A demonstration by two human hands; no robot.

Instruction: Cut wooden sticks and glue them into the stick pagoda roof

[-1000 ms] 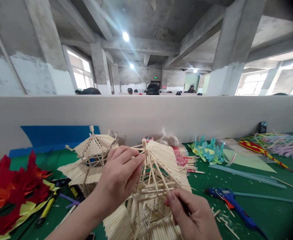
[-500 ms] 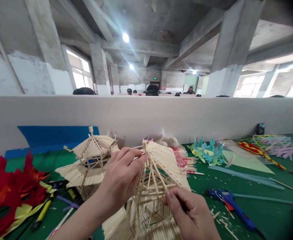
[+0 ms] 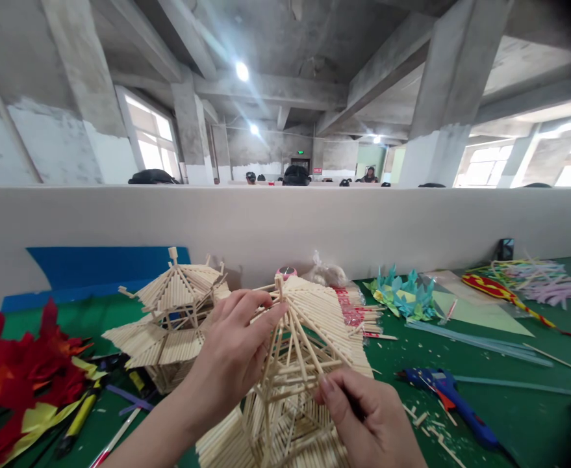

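Note:
A pavilion model point(image 3: 314, 296) built of thin wooden sticks stands in front of me, one side of its upper roof covered and the near side open. At its peak my left hand point(image 3: 241, 331) is closed, fingertips pressed together on the tops of the roof sticks; its thumb is mostly hidden. My right hand point(image 3: 367, 409) pinches the lower end of a slanting wooden stick point(image 3: 309, 338) between thumb and forefinger, at the eave. This stick runs up toward the peak by my left fingertips. Behind my left arm stands a second stick pavilion point(image 3: 182, 286) with covered roofs.
A blue glue gun point(image 3: 455, 396) lies right of my right hand, near stick offcuts point(image 3: 426, 426) and translucent glue sticks point(image 3: 480, 341). Bundled sticks point(image 3: 363, 312) and blue paper flowers point(image 3: 405, 296) sit behind. Red crafts point(image 3: 32, 364) and a yellow-black cutter point(image 3: 78, 416) lie left. A pale partition point(image 3: 285, 221) closes the back.
The view has shifted slightly. Both hands keep nearly the same places on the model, with the right thumb and forefinger still at the stick's lower end.

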